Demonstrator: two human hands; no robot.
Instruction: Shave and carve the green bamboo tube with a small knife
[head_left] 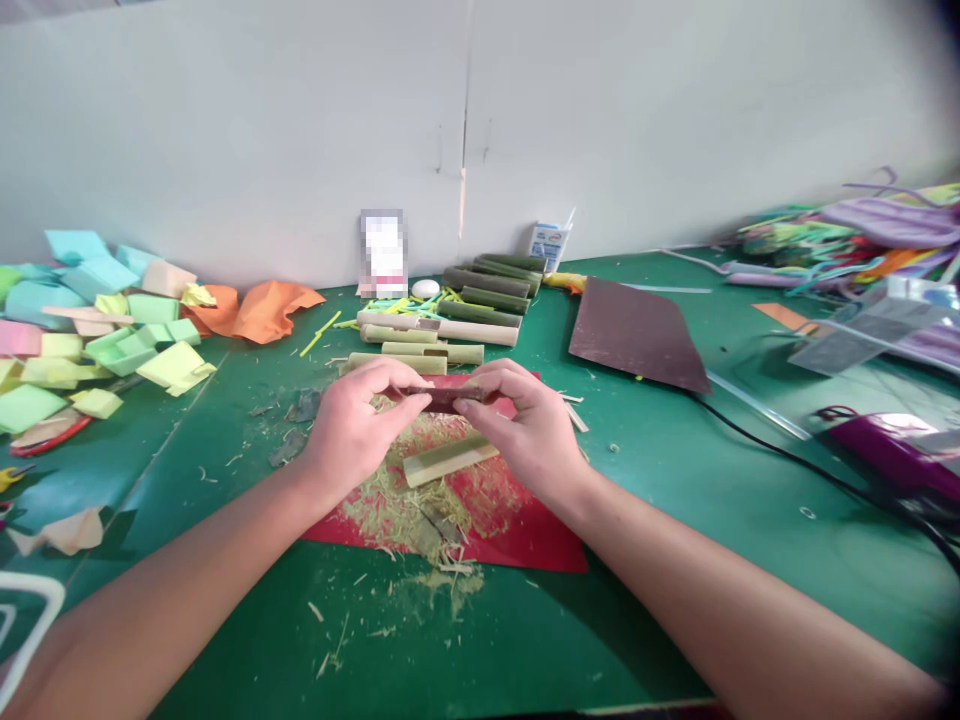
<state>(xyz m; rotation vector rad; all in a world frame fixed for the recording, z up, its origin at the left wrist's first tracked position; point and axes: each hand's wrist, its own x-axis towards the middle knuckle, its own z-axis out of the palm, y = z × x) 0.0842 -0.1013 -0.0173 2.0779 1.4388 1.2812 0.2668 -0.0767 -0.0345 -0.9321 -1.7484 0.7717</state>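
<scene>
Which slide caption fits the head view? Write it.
Left hand and right hand hold a thin dark brown strip over a red sheet strewn with pale shavings.

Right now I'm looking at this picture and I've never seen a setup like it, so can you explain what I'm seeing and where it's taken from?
There's no machine here: these are a person's bare hands, seen by a camera worn on their head, looking forward and down. The left hand and right hand pinch a small dark strip between them. Below is a red sheet with shavings and a bamboo piece on it. Beyond the hands, bamboo tubes lie on the green table. Folded papers sit on the left, a dark sheet on the right. What the strip is made of, I can't tell.
</scene>
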